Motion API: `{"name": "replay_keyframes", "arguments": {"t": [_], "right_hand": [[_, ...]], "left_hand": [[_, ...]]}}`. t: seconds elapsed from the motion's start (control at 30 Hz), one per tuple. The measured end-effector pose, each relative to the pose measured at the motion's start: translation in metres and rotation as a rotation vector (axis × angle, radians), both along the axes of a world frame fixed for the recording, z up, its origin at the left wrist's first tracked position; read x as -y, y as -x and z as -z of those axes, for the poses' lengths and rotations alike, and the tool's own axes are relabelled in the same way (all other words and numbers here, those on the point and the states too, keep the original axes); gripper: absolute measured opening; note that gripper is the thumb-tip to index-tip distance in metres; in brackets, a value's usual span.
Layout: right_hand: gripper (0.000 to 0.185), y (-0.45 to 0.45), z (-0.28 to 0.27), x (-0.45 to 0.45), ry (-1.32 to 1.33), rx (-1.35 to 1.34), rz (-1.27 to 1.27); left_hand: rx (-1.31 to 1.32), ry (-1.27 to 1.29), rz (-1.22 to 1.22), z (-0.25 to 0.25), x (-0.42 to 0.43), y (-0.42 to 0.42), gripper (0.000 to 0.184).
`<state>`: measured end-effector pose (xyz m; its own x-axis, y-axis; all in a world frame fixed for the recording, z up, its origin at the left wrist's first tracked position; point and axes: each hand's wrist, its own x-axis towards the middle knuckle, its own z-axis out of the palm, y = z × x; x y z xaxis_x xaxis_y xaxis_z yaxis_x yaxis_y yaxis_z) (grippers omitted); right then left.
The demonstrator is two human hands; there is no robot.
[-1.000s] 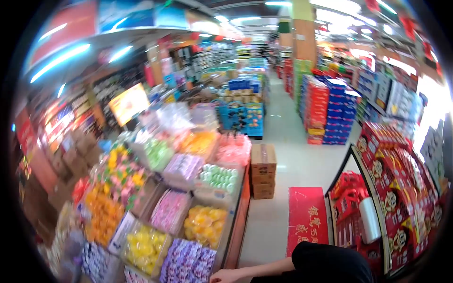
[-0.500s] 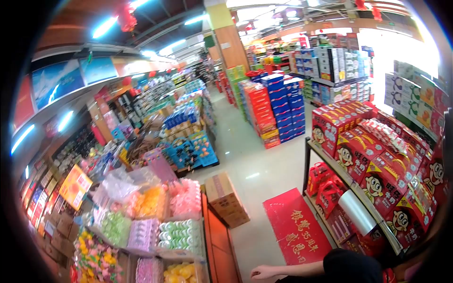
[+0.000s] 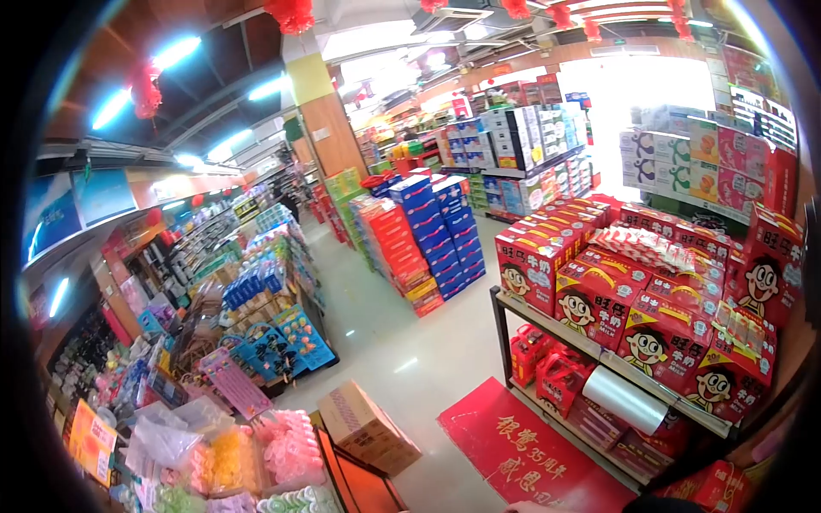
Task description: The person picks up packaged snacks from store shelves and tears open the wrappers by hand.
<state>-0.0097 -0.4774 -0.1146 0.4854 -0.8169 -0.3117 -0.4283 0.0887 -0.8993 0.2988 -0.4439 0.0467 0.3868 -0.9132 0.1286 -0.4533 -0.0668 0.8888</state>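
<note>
At the bottom edge, a small skin-coloured sliver (image 3: 526, 508) shows in front of the red floor mat; it looks like part of my right hand or forearm, and its fingers are hidden. My left hand is out of the picture. The red mat (image 3: 505, 427) with gold lettering lies nearest to that sliver. To its right stands a rack (image 3: 581, 338) stacked with red milk cartons (image 3: 590, 303). A roll of clear plastic bags (image 3: 624, 400) hangs on the rack's front, and red gift packs (image 3: 560, 380) sit on the lower shelf.
A brown cardboard box (image 3: 368, 427) stands on the tiled floor (image 3: 389, 368) beside the orange-sided display stand (image 3: 359, 479). Bins of pink goods (image 3: 295, 449) fill the lower left. Blue and red carton stacks (image 3: 436, 235) flank the aisle near a pillar (image 3: 329, 128).
The view has swung right and upward, so shelves and mat appear shifted left. The bare hand, forearm and dark sleeve have dropped almost wholly out of the bottom.
</note>
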Motion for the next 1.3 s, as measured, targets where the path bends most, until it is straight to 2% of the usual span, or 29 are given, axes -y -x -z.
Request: {"name": "replay_keyframes", "arguments": {"t": [0.07,0.17,0.2,0.23,0.33,0.43,0.5,0.6,0.7,0.8,0.93,1.0,1.03,1.13,1.23,1.3], "right_hand": [[0.031,0.0,0.015,0.008,0.01,0.028,-0.024],[0.028,-0.002,-0.048,0.021,0.015,0.053,0.079],[0.028,-0.001,-0.04,0.028,0.037,0.051,0.098],[0.027,-0.004,-0.022,0.037,0.057,0.054,0.115],[0.026,-0.018,-0.032,0.052,0.068,0.013,0.164],[0.026,-0.024,-0.071,0.056,0.049,0.002,0.188],[0.027,-0.026,-0.087,0.051,0.016,-0.006,0.224],[0.029,-0.017,-0.078,0.048,0.035,-0.082,0.234],[0.032,-0.004,-0.072,0.052,-0.034,0.014,0.274],[0.029,0.018,-0.082,0.067,0.119,-0.169,0.257],[0.028,0.057,-0.094,0.089,0.21,-0.147,0.268],[0.027,0.084,-0.129,0.091,0.159,-0.113,0.317],[0.039,0.11,-0.115,0.1,0.047,-0.208,0.281],[0.038,0.164,-0.117,0.099,0.186,-0.218,0.318],[0.032,0.216,-0.136,0.099,0.375,-0.17,0.476],[0.028,0.249,-0.139,0.1,0.493,-0.181,0.6]], "left_hand": [[0.008,0.008,0.054,-0.007,0.024,0.0,0.018],[-0.156,-0.039,0.083,-0.006,0.065,-0.005,0.017],[-0.235,-0.058,0.089,-0.005,0.077,-0.005,0.017],[-0.175,-0.035,0.098,-0.003,0.085,-0.006,0.017],[-0.25,0.003,0.151,-0.002,0.109,-0.01,0.018],[-0.357,-0.092,0.165,0.003,0.128,-0.011,0.018],[-0.38,-0.103,0.18,0.006,0.14,-0.011,0.018],[-0.408,-0.104,0.211,0.013,0.158,-0.004,0.018],[-0.35,-0.098,0.279,0.03,0.181,0.003,0.017],[-0.306,-0.065,0.342,0.045,0.199,0.017,0.018],[-0.4,-0.118,0.365,0.062,0.224,0.062,0.018],[-0.228,-0.048,0.413,0.062,0.228,0.095,0.019],[-0.152,0.009,0.443,0.058,0.24,0.125,0.019],[-0.111,0.043,0.593,0.007,0.236,0.201,0.018],[-0.197,-0.068,0.784,0.035,0.253,0.266,0.017],[-0.25,-0.184,0.889,0.025,0.256,0.312,0.019]]}}
